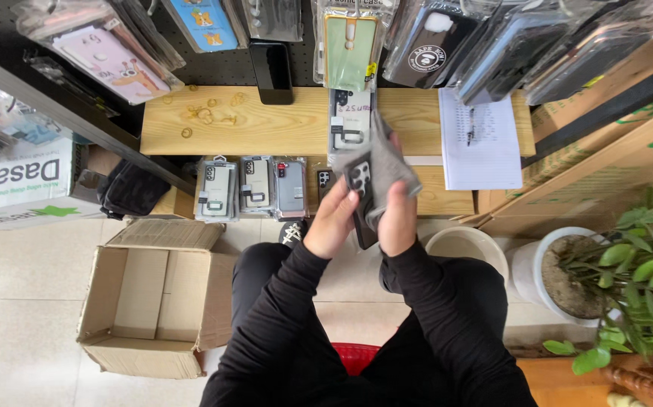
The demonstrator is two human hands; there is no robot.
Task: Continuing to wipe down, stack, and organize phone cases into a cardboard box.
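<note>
While the left hand (332,221) grips a dark phone case (360,183) by its lower edge, fingers closed on it, the right hand (397,220) is clamped on a grey cloth (384,164) pressed against that case, just off the front edge of the wooden shelf (251,124). Three packaged cases (251,188) lie in a row along the lower shelf's front edge, and an open cardboard box (153,298) sits on the floor below its left end.

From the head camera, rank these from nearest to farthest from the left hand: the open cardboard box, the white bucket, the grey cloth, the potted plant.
From the left hand:
1. Grey cloth, just right of it, in the right hand.
2. White bucket, on the floor, right.
3. Open cardboard box, on the floor, lower left.
4. Potted plant, far right.
</note>
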